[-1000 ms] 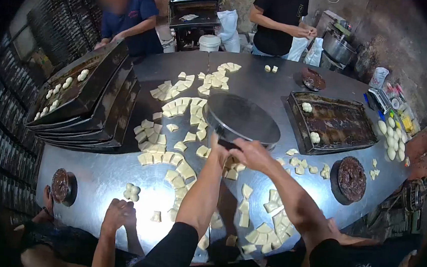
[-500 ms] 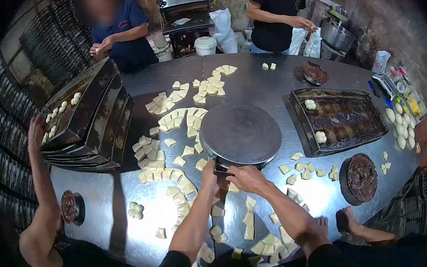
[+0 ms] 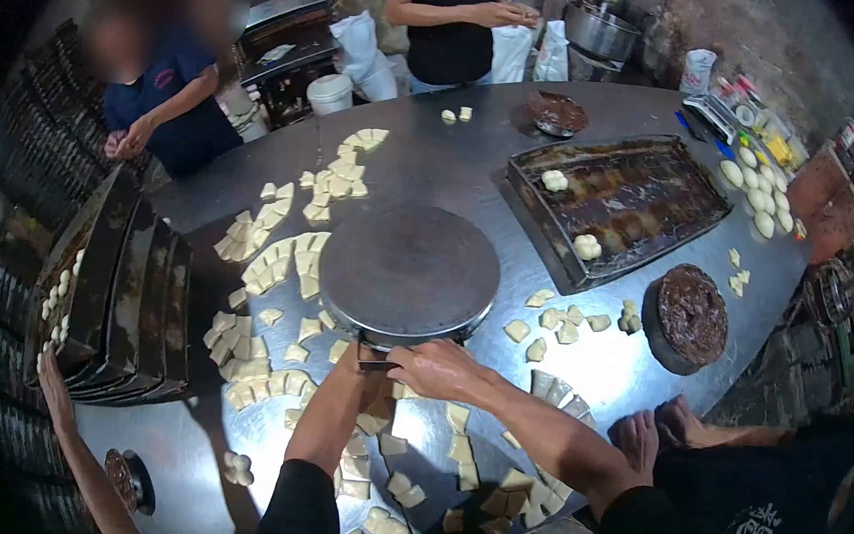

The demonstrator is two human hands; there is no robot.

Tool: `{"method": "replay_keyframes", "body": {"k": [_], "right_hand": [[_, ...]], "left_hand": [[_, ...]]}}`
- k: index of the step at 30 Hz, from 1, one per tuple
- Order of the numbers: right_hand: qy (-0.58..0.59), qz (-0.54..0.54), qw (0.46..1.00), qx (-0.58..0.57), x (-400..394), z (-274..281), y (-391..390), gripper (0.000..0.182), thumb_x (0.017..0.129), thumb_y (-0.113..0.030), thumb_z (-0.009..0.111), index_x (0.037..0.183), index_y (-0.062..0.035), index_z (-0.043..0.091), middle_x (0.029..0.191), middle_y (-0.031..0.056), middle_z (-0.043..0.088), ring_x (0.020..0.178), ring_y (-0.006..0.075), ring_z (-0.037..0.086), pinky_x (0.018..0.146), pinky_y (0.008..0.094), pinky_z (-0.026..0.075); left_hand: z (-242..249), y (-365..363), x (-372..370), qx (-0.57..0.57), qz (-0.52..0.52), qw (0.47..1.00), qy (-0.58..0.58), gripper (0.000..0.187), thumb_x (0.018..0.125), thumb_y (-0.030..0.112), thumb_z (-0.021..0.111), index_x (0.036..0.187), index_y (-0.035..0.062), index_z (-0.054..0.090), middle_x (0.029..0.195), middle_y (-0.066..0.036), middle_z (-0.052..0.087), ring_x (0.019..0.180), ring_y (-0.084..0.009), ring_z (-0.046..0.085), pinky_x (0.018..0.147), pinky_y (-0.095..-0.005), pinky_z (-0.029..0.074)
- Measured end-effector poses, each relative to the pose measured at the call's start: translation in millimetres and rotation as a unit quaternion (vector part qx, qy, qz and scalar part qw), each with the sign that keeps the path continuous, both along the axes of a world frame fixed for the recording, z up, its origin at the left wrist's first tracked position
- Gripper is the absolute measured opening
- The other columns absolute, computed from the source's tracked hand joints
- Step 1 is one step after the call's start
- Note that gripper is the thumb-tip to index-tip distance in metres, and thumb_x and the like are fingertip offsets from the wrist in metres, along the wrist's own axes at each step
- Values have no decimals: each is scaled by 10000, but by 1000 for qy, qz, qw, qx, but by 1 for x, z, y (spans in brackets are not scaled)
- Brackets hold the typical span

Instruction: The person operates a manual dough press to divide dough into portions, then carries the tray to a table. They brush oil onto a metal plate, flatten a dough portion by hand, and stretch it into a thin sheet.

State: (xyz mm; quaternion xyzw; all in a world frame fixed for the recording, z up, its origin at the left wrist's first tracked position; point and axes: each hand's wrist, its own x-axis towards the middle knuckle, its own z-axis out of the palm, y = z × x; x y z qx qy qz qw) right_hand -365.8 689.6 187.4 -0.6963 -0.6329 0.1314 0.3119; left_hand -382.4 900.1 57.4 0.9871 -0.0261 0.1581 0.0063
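A large round metal plate [image 3: 411,271] with a pale rim lies in the middle of the steel table. At its near edge projects a dark flat handle [image 3: 377,366]. My left hand [image 3: 349,369] is closed at the left end of this handle, its fingers partly hidden. From the right, my right hand [image 3: 436,368] wraps its fingers round the same handle. Beside and below my hands lie cut dough pieces [image 3: 269,383], in curved rows and loose clusters.
A dark baking tray [image 3: 651,224] holds two dough clusters; more trays [image 3: 149,295] are stacked at left. Brown paste sits in a bowl [image 3: 692,313]. White oval pieces [image 3: 761,198] lie far right. Co-workers' hands [image 3: 650,430] rest on the near right edge; others stand opposite.
My view has turned, so most of the table appears shifted left. Both my hands remain at the handle. The left co-worker's hand has moved lower along the tray stack.
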Motion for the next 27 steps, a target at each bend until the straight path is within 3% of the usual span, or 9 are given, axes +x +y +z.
{"method": "replay_keyframes", "body": {"k": [4, 6, 9, 11, 19, 27], "right_hand": [[23, -21, 997, -68, 3, 15, -2, 219, 887, -225, 608, 960, -18, 604, 685, 198, 637, 663, 399, 639, 603, 481, 479], [15, -19, 999, -29, 3, 16, 1, 216, 891, -229, 605, 965, -26, 601, 662, 193, 632, 640, 397, 636, 586, 477, 477], [3, -33, 997, -63, 5, 26, 3, 224, 890, -243, 606, 959, -30, 600, 650, 195, 627, 638, 402, 633, 580, 477, 474], [20, -33, 997, -67, 7, 31, 3, 253, 887, -233, 594, 951, 11, 582, 691, 244, 630, 698, 417, 648, 625, 494, 494], [-22, -46, 998, -35, 10, 39, 8, 261, 868, -298, 623, 939, -47, 615, 711, 206, 651, 688, 400, 642, 618, 479, 497], [-12, -27, 999, -45, 29, 67, 17, 266, 861, -264, 640, 948, -16, 608, 713, 237, 640, 703, 410, 650, 641, 482, 510]], "left_hand": [[6, 0, 22, 3, 10, 1000, -4, 308, 770, 181, 628, 1030, 20, 595, 1040, -189, 600, 986, -386, 560, 877, -515, 378], [6, -1, 25, 3, 14, 1000, -7, 313, 776, 188, 624, 1040, 23, 595, 1049, -188, 600, 996, -380, 560, 890, -522, 368], [8, -3, 27, -1, 22, 1000, -13, 321, 785, 199, 618, 1055, 28, 594, 1063, -185, 601, 1011, -371, 561, 910, -532, 351], [10, 0, 31, -3, 26, 999, -18, 326, 791, 206, 614, 1066, 31, 593, 1072, -183, 601, 1022, -365, 562, 923, -539, 341], [25, 18, 39, -2, 42, 999, -13, 348, 815, 235, 599, 1106, 45, 591, 1108, -175, 603, 1063, -341, 563, 977, -565, 297], [21, 30, 59, 3, 65, 998, -22, 370, 840, 264, 583, 1147, 58, 588, 1145, -167, 605, 1104, -317, 565, 1030, -592, 254]]}}
